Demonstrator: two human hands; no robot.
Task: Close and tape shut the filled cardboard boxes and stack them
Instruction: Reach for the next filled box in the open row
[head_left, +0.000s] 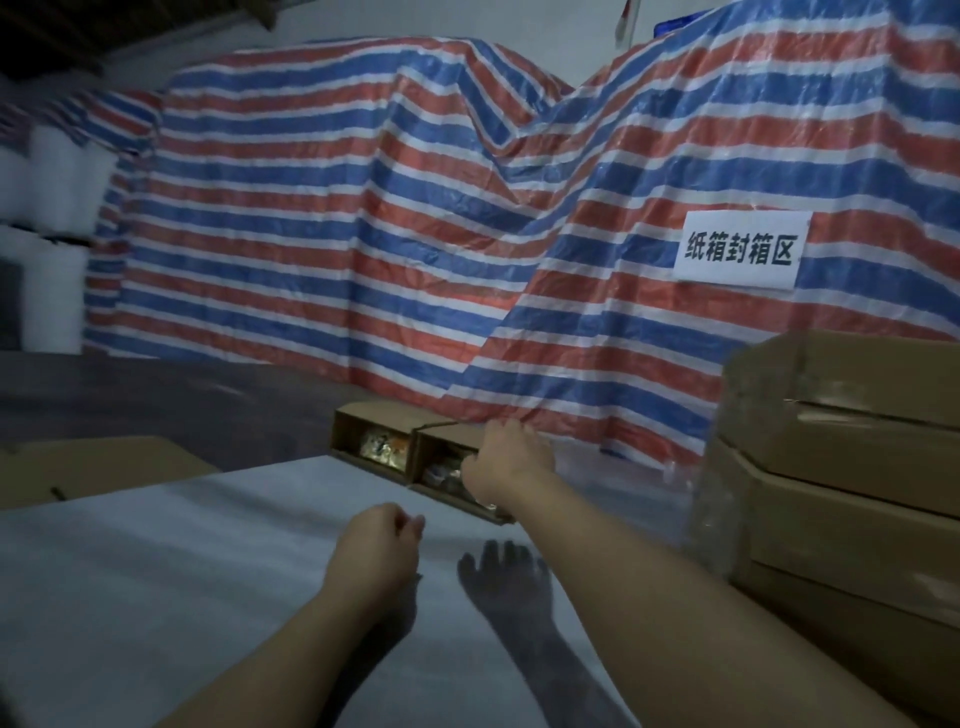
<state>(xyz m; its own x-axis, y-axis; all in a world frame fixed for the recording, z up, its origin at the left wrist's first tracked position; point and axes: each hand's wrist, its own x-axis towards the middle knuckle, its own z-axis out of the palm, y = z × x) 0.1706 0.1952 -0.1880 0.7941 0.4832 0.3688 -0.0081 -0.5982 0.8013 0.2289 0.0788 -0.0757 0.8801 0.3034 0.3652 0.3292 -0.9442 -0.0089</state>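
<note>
Two open cardboard boxes stand side by side at the far edge of the white foam-covered table. The left box and the right box both show packaged goods inside. My right hand reaches out and grips the right box at its near upper edge. My left hand hovers above the table closer to me, fingers loosely curled, holding nothing. A stack of closed brown boxes stands at the right; clear tape runs over the top one.
A red, white and blue striped tarp covers a large pile behind the table and carries a white paper sign. A flat piece of cardboard lies at the left. White rolls stand at the far left.
</note>
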